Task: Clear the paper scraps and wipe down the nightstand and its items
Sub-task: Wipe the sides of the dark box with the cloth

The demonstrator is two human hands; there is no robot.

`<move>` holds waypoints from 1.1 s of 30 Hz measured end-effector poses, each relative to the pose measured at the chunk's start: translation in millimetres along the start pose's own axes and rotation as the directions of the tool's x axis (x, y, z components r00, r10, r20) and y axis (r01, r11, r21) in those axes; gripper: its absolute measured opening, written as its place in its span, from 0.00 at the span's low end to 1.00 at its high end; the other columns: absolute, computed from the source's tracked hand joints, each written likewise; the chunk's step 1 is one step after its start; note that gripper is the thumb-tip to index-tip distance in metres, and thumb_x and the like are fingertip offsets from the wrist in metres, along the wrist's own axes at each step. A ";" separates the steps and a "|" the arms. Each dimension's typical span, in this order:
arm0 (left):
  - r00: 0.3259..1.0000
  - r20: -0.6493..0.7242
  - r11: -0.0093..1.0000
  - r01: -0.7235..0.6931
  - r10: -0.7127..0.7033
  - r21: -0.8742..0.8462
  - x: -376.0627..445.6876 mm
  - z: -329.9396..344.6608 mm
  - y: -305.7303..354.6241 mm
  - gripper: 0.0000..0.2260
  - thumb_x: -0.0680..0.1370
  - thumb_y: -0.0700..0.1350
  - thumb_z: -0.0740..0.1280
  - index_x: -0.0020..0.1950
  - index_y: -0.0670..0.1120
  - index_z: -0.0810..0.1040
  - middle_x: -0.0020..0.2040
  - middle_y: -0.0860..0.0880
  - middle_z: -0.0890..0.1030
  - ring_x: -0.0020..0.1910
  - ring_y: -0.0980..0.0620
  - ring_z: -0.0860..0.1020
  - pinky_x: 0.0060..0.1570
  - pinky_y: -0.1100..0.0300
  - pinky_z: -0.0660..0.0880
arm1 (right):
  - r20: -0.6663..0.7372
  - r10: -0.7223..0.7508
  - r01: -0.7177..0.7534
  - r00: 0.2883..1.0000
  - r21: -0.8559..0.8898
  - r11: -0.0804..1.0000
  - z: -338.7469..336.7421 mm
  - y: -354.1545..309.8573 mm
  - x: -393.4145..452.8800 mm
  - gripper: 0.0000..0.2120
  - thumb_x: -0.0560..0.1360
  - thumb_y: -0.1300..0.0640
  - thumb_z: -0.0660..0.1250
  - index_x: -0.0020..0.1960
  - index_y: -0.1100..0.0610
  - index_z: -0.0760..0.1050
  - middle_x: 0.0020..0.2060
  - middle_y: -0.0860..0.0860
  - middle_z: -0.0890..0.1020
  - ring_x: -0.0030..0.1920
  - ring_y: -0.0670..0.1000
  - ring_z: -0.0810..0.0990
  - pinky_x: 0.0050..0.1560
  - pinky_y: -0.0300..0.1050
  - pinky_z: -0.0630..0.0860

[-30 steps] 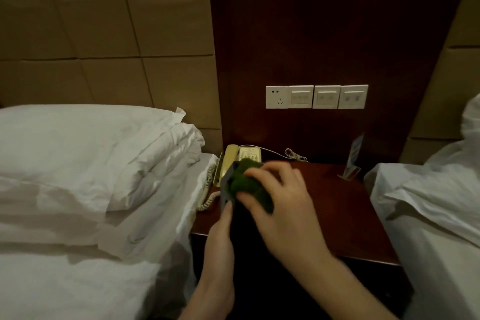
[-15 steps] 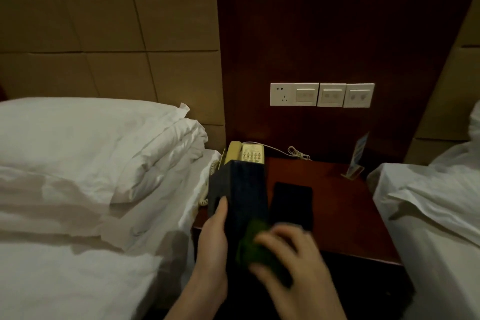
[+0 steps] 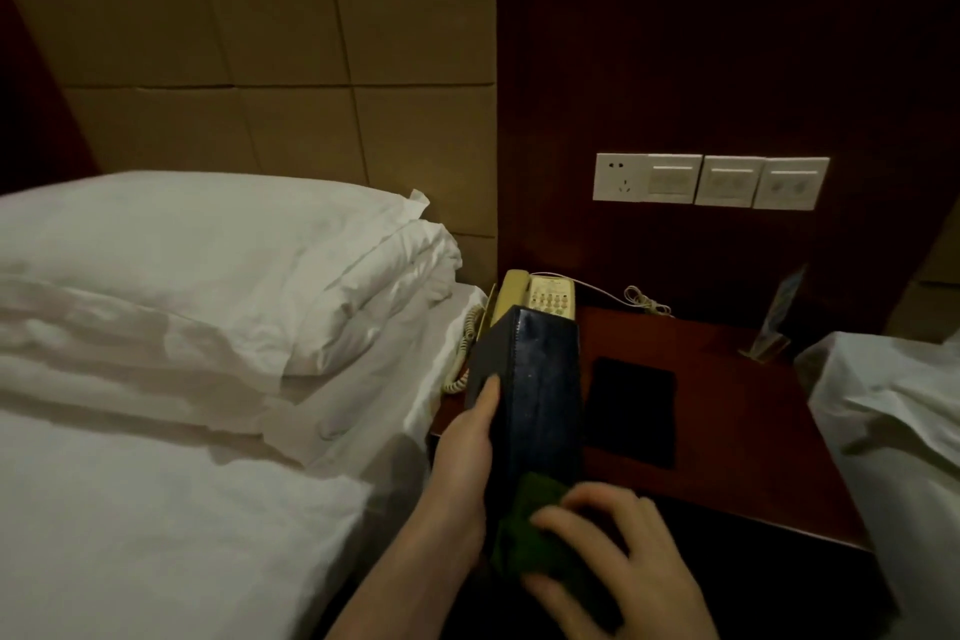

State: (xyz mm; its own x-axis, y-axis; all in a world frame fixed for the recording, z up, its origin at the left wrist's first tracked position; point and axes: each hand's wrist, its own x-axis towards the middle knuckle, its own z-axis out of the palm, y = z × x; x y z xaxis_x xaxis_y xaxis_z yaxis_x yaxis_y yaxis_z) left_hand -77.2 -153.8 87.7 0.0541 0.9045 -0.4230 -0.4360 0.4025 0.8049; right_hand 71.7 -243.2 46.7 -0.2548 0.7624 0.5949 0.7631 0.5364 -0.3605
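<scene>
A tall dark blue leather-look box [image 3: 535, 390] is held upright above the front left part of the reddish-brown wooden nightstand [image 3: 737, 411]. The left hand [image 3: 462, 452] grips it from the left side, thumb lying up along its near face and the fingers hidden behind. At the box's lower end a bunched dark green cloth [image 3: 524, 530] is pressed against the face by the right hand [image 3: 618, 556], whose grip is curled over the cloth with fingertips bent down on it.

On the nightstand just right of the box lies a flat black rectangular item [image 3: 631, 411]. Behind the box, at the back left corner, sits a beige corded telephone [image 3: 540, 296], its coiled cord [image 3: 460, 359] hanging down the left edge. A thin bundled wire [image 3: 641, 299] lies near the back, and a small clear upright card stand [image 3: 774, 327] is at the back right.

White wall switches and a socket [image 3: 711, 179] are set in the dark wood panel above. White-sheeted beds flank the nightstand, the left one with a white pillow [image 3: 208, 255].
</scene>
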 end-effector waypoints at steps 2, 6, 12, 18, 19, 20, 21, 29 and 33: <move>0.999 0.045 1.000 0.004 -0.005 0.023 -3.3 2.2 -0.7 0.22 0.83 0.61 0.64 0.65 0.45 0.83 0.55 0.40 0.88 0.54 0.41 0.87 0.54 0.47 0.82 | -0.061 0.019 -0.019 0.998 0.004 1.000 -6.9 5.6 17.0 0.21 0.70 0.43 0.76 0.61 0.40 0.76 0.58 0.41 0.74 0.53 0.42 0.72 0.56 0.31 0.70; 0.993 0.120 0.998 -0.011 0.003 0.062 -20.6 12.8 -2.0 0.18 0.85 0.57 0.63 0.58 0.47 0.88 0.53 0.42 0.89 0.52 0.43 0.88 0.57 0.48 0.81 | -0.159 0.166 -0.169 0.973 -0.009 0.986 -31.4 22.1 81.1 0.21 0.73 0.49 0.74 0.66 0.46 0.78 0.59 0.43 0.73 0.56 0.44 0.69 0.54 0.41 0.70; 0.996 0.093 1.000 0.019 -0.018 -0.012 -13.8 5.4 -1.8 0.20 0.83 0.59 0.65 0.62 0.45 0.87 0.58 0.39 0.87 0.58 0.39 0.86 0.65 0.43 0.79 | -0.082 0.133 -0.135 0.988 -0.011 0.991 -29.9 10.1 80.8 0.21 0.75 0.45 0.70 0.67 0.42 0.76 0.61 0.39 0.71 0.59 0.42 0.67 0.56 0.34 0.65; 1.000 0.005 0.999 0.020 -0.020 -0.042 3.4 -10.7 7.1 0.30 0.80 0.67 0.65 0.68 0.43 0.82 0.59 0.38 0.86 0.59 0.38 0.85 0.61 0.45 0.81 | -0.127 -0.062 0.061 0.990 -0.005 0.998 6.3 -16.9 -9.2 0.19 0.68 0.39 0.67 0.58 0.37 0.73 0.58 0.41 0.73 0.51 0.45 0.72 0.56 0.39 0.71; 1.000 0.006 0.999 0.012 -0.012 -0.043 3.3 -8.3 7.3 0.30 0.81 0.67 0.65 0.68 0.44 0.82 0.59 0.38 0.86 0.58 0.39 0.86 0.60 0.45 0.82 | -0.174 -0.026 0.028 0.984 0.009 1.000 8.2 -18.2 -11.7 0.19 0.68 0.39 0.68 0.59 0.37 0.74 0.58 0.40 0.74 0.51 0.45 0.72 0.56 0.39 0.72; 1.000 -0.003 0.999 0.009 -0.009 -0.037 2.4 -4.9 9.3 0.29 0.81 0.66 0.65 0.68 0.44 0.82 0.58 0.38 0.87 0.58 0.39 0.86 0.60 0.45 0.82 | -0.218 0.015 -0.010 0.976 0.026 1.000 7.0 -20.3 -9.3 0.19 0.68 0.39 0.68 0.59 0.37 0.74 0.58 0.40 0.74 0.52 0.46 0.73 0.55 0.40 0.73; 1.000 -0.014 0.999 -0.002 0.002 -0.034 1.8 -1.0 10.5 0.28 0.81 0.65 0.65 0.68 0.44 0.81 0.58 0.38 0.87 0.58 0.38 0.86 0.61 0.44 0.81 | -0.249 0.058 -0.047 0.967 0.052 0.998 3.3 -20.9 -4.8 0.18 0.69 0.40 0.69 0.59 0.38 0.76 0.58 0.40 0.75 0.53 0.46 0.74 0.55 0.40 0.73; 0.982 0.155 0.979 -0.133 0.109 0.156 -20.6 19.2 21.7 0.17 0.84 0.57 0.65 0.59 0.48 0.88 0.56 0.45 0.88 0.54 0.47 0.87 0.55 0.51 0.80 | -0.487 0.295 -0.088 0.822 0.403 0.911 -33.6 -6.6 69.6 0.12 0.76 0.49 0.71 0.56 0.54 0.83 0.51 0.48 0.80 0.52 0.47 0.81 0.50 0.38 0.78; 0.967 0.208 0.892 -0.220 0.147 0.394 -23.8 22.9 21.9 0.34 0.71 0.76 0.63 0.66 0.55 0.83 0.60 0.52 0.87 0.61 0.51 0.84 0.69 0.47 0.76 | -0.579 0.281 -0.053 0.766 0.378 0.924 -53.7 -5.7 89.3 0.10 0.77 0.54 0.74 0.56 0.57 0.83 0.49 0.51 0.81 0.49 0.44 0.81 0.48 0.30 0.74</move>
State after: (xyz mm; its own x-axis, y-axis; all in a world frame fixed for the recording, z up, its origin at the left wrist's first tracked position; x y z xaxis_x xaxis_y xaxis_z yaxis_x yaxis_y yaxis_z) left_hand -67.4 -163.3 124.9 0.1753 0.9630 -0.2046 -0.0471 0.2158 0.9753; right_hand 76.5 -197.6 140.4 0.3627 0.5249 0.7700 0.4941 0.5923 -0.6365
